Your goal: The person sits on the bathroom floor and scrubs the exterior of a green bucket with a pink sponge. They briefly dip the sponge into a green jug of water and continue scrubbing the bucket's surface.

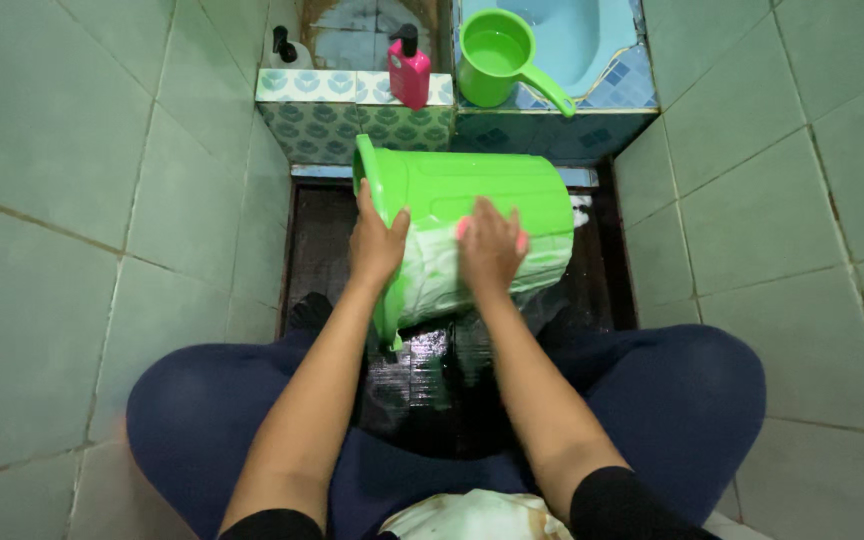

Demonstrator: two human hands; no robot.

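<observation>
The left hand (377,245) steadies the tipped green bucket (472,215) at its rim while the right hand (490,250) presses a pink scrubber (464,228) flat, best worked in overlapping strokes

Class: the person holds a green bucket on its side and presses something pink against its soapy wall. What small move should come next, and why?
Probably slide the right hand with its pink scrubber toward the bucket's base end. Foam covers only the part of the wall under the hands; the rest looks bare green. The left hand grips the rim, steadying it.
</observation>
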